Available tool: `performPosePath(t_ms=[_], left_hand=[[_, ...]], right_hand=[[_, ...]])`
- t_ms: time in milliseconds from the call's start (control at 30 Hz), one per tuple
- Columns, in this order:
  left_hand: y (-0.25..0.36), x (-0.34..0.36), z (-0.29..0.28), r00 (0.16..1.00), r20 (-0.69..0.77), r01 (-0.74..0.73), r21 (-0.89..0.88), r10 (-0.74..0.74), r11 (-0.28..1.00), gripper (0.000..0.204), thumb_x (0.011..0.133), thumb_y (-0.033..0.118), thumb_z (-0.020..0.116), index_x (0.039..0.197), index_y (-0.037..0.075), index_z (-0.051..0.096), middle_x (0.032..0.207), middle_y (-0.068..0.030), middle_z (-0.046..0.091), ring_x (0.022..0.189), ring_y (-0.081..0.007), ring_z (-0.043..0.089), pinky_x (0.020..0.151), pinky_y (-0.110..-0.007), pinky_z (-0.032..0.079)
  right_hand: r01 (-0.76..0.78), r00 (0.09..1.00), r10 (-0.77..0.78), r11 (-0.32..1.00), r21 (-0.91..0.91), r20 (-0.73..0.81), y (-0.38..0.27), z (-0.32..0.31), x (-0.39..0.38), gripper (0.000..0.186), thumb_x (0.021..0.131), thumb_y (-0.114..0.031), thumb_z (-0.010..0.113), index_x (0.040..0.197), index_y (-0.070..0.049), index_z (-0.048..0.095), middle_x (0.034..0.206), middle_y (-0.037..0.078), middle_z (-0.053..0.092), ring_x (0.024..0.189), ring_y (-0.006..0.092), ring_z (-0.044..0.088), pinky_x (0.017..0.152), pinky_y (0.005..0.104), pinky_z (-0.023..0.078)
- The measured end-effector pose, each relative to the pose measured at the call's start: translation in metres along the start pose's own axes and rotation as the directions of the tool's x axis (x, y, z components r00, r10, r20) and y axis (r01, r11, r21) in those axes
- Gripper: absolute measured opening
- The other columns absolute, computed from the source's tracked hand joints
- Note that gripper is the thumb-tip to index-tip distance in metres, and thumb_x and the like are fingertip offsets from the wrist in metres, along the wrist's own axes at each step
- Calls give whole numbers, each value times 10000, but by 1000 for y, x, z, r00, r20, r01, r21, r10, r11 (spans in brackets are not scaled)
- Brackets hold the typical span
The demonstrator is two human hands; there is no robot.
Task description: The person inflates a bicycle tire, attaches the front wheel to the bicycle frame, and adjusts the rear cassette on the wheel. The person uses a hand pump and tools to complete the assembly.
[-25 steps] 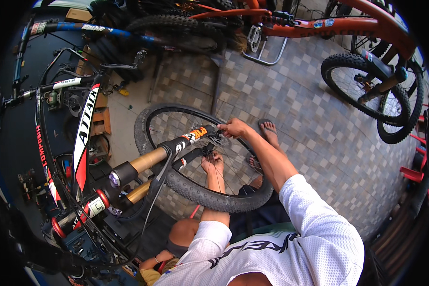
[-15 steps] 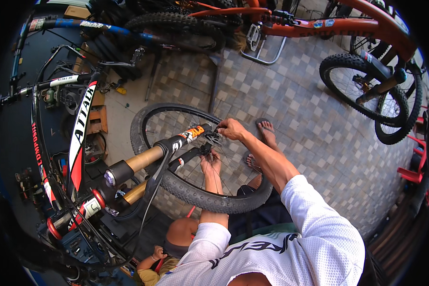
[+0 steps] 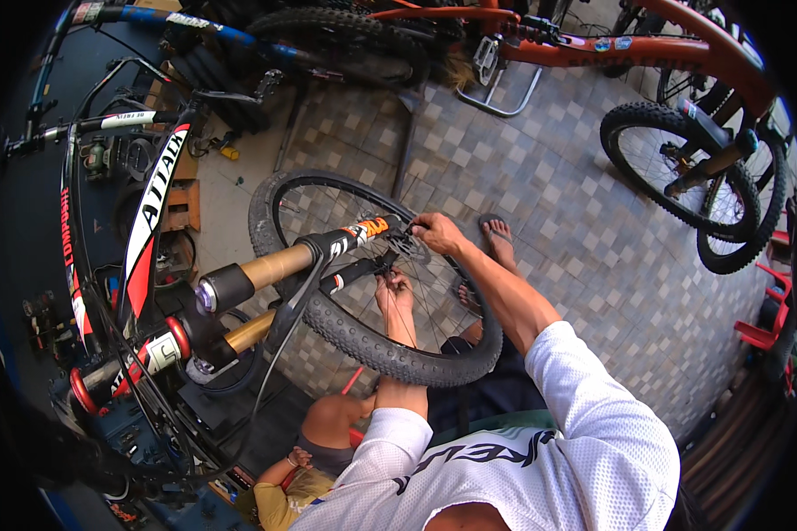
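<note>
A bicycle wheel with a knobby black tyre stands between the legs of a suspension fork with gold stanchions and black lowers. My right hand has its fingers closed at the tip of the upper fork leg, beside the hub and a disc rotor. What it pinches is too small to make out. Reaching through the wheel, my left hand curls its fingers at the end of the lower fork leg, by the hub. What lies in those fingers is hidden.
The fork joins a white, red and black bike frame at left. An orange bike stands at the back right, a blue frame at the back left. A seated person in a yellow shirt is close by my left arm. A red plastic chair stands far right.
The view has shifted slightly. Both hands stay at the fork ends by the hub, with small finger movements. The seated person's hand has shifted slightly.
</note>
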State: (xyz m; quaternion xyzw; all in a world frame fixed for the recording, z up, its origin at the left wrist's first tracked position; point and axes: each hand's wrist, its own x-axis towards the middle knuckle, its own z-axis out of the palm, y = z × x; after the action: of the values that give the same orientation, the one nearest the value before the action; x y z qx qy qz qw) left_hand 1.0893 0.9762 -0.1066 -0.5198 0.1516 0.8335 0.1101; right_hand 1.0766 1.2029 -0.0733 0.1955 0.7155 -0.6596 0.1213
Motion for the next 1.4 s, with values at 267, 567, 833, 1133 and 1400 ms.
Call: performPosePath(t_ms=[267,567,833,1133,1400], left_hand=[[-31,-37,19,999,-16,-52,-43,51,998,319,1110,265,465,1375,93,515,1053,-126,582,849,-202,568,528,-281,437],[-25,-52,22,994,34,-96,-114,100,989,227,1111,274,464,1199,81,544,1034,-87,575,930,-217,568,547,-289,462],[-13,-12,-1,990,137,5,-197,23,980,220,1107,275,474,1177,79,546,1029,-84,577,929,-222,569,554,-294,465],[-21,11,-14,983,175,92,-199,-57,976,214,1102,276,486,1152,77,549,1024,-82,579,928,-228,571,563,-300,468],[-6,19,-30,982,181,102,-221,-62,970,211,1098,277,497,1130,76,552,1019,-80,581,927,-233,572,570,-305,470]], right_hand=[[-8,993,-6,993,-118,-116,-3,7,-5,300,936,-271,631,1107,-50,742,977,219,739,964,387,702,868,450,528],[-41,996,24,978,-207,-85,-11,24,8,339,936,-294,631,1116,-29,742,1025,233,739,1005,386,707,888,452,532],[-57,997,45,973,-225,-58,4,31,21,356,944,-321,614,1097,-27,744,911,166,748,894,299,717,819,416,534],[-60,995,35,952,-301,-89,-13,26,9,343,925,-314,619,1098,-49,751,1007,234,738,1000,393,709,885,452,541],[7,997,-36,916,-401,-67,-29,34,3,342,935,-288,606,1107,-27,743,1010,250,732,998,404,708,889,454,542]])
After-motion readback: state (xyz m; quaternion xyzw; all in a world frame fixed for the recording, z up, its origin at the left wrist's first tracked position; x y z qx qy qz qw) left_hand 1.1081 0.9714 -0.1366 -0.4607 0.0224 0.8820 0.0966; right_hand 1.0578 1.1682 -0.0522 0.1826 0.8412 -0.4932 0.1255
